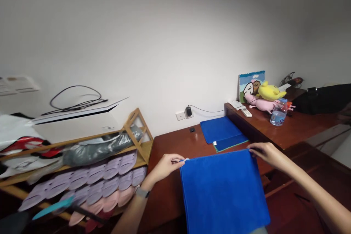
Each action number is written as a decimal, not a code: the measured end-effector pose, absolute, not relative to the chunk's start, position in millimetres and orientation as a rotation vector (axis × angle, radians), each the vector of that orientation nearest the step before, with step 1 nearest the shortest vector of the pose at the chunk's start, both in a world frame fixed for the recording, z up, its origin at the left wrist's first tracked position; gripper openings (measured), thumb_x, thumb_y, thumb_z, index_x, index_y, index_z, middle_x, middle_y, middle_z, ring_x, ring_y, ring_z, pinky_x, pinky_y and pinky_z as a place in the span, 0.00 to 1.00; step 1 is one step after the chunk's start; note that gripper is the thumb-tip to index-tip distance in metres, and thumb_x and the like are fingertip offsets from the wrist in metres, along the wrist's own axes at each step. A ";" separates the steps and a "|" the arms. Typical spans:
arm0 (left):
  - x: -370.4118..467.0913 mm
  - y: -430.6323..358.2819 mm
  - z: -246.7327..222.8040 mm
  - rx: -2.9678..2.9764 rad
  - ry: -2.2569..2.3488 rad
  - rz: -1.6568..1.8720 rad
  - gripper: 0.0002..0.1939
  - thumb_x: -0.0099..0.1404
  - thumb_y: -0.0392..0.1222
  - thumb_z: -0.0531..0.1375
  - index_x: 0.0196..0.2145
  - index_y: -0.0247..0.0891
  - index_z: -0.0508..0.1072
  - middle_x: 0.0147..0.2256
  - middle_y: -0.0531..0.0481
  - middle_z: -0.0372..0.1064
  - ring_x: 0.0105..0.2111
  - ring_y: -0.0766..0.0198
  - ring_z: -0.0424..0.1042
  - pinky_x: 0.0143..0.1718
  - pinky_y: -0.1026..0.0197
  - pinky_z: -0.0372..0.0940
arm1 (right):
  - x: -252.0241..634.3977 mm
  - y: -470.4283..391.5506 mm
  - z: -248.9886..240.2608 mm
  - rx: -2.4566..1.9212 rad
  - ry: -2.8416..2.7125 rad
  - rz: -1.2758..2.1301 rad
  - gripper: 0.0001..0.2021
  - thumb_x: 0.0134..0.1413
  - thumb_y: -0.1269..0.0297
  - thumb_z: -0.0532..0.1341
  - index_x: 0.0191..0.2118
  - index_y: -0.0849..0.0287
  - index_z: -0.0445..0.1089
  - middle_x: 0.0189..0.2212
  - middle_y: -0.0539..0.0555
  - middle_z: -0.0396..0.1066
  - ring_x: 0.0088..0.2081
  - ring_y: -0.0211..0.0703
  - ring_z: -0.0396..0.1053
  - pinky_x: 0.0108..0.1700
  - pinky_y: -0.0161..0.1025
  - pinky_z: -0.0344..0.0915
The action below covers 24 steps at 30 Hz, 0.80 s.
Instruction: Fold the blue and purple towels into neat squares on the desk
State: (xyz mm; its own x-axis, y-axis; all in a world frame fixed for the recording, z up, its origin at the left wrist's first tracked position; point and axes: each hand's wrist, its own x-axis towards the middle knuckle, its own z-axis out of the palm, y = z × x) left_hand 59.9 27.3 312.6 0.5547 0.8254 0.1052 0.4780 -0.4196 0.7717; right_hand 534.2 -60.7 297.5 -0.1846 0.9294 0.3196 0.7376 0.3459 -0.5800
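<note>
A blue cloth (222, 193) hangs stretched between my two hands, its top edge nearly level. My left hand (170, 165) pinches the upper left corner, where a small white tag shows. At the upper right corner, the fingers of my right hand (261, 150) are closed on the fabric. The cloth covers part of the brown desk (170, 146) beneath it. Behind it on the desk lie more blue cloths (221, 128), folded flat, one with a green edge and a white tag.
Left of the desk stands a wooden rack (142, 140) with lilac and pink clogs (104, 172). On the raised right surface are a water bottle (278, 113), plush toys (270, 91), a remote (246, 112) and a picture (251, 84). A plugged-in charger (189, 110) sits on the wall.
</note>
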 end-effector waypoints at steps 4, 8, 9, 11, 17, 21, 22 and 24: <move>105.1 136.0 332.4 2.153 1.019 0.724 0.19 0.64 0.57 0.66 0.41 0.39 0.84 0.42 0.44 0.84 0.43 0.52 0.81 0.48 0.54 0.74 | 564.9 53.6 322.7 -1.518 -1.970 0.160 0.11 0.64 0.64 0.59 0.44 0.55 0.79 0.39 0.53 0.83 0.40 0.47 0.80 0.45 0.38 0.73; 145.5 228.4 353.5 2.264 1.100 1.093 0.20 0.64 0.60 0.65 0.40 0.39 0.82 0.39 0.45 0.83 0.38 0.55 0.80 0.43 0.56 0.74 | 587.5 155.8 359.4 -1.573 -1.849 -0.104 0.11 0.63 0.68 0.59 0.45 0.57 0.79 0.44 0.57 0.82 0.45 0.48 0.79 0.51 0.40 0.71; 152.9 245.1 352.1 2.287 1.115 1.172 0.20 0.65 0.59 0.64 0.41 0.39 0.82 0.39 0.46 0.83 0.37 0.56 0.79 0.43 0.56 0.73 | 592.0 174.6 361.5 -1.571 -1.812 -0.141 0.11 0.64 0.68 0.59 0.46 0.58 0.78 0.45 0.58 0.82 0.45 0.48 0.79 0.52 0.40 0.71; 165.1 269.8 338.1 2.311 1.138 1.264 0.18 0.67 0.57 0.62 0.42 0.40 0.81 0.39 0.47 0.82 0.36 0.58 0.78 0.43 0.56 0.72 | 600.5 203.1 351.8 -1.582 -1.746 -0.180 0.12 0.64 0.68 0.59 0.47 0.58 0.78 0.45 0.58 0.82 0.46 0.48 0.78 0.53 0.40 0.70; 201.4 288.8 217.5 2.520 1.147 1.226 0.10 0.73 0.42 0.57 0.44 0.41 0.78 0.45 0.45 0.79 0.46 0.55 0.76 0.50 0.53 0.70 | 614.9 230.4 230.0 -1.840 -1.689 -0.151 0.15 0.65 0.71 0.54 0.51 0.59 0.74 0.50 0.60 0.78 0.52 0.50 0.75 0.56 0.41 0.67; 229.3 271.7 121.8 2.675 1.163 1.016 0.09 0.72 0.35 0.56 0.39 0.42 0.77 0.41 0.46 0.78 0.43 0.55 0.75 0.47 0.51 0.70 | 610.6 223.2 135.5 -2.125 -1.675 0.050 0.18 0.66 0.73 0.49 0.53 0.60 0.74 0.53 0.63 0.77 0.48 0.50 0.77 0.50 0.40 0.69; 234.6 266.6 102.3 2.689 1.153 0.980 0.09 0.71 0.35 0.57 0.38 0.42 0.77 0.39 0.47 0.78 0.42 0.55 0.75 0.45 0.52 0.70 | 609.9 220.3 116.7 -2.181 -1.661 0.102 0.19 0.66 0.74 0.49 0.52 0.61 0.75 0.51 0.63 0.77 0.46 0.50 0.78 0.48 0.40 0.69; 241.4 258.1 71.0 2.708 1.153 0.930 0.10 0.71 0.33 0.56 0.38 0.42 0.77 0.38 0.47 0.78 0.41 0.56 0.75 0.44 0.53 0.71 | 610.8 214.5 86.0 -2.251 -1.639 0.175 0.19 0.64 0.75 0.49 0.50 0.60 0.76 0.50 0.63 0.78 0.44 0.50 0.79 0.46 0.39 0.70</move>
State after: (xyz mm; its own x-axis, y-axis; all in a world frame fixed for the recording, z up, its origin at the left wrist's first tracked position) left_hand 241.4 258.1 71.0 0.5397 0.6714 0.5079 0.6386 -0.7196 0.2727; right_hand 610.8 214.5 86.0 0.3236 0.9404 0.1042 0.8973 -0.2701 -0.3491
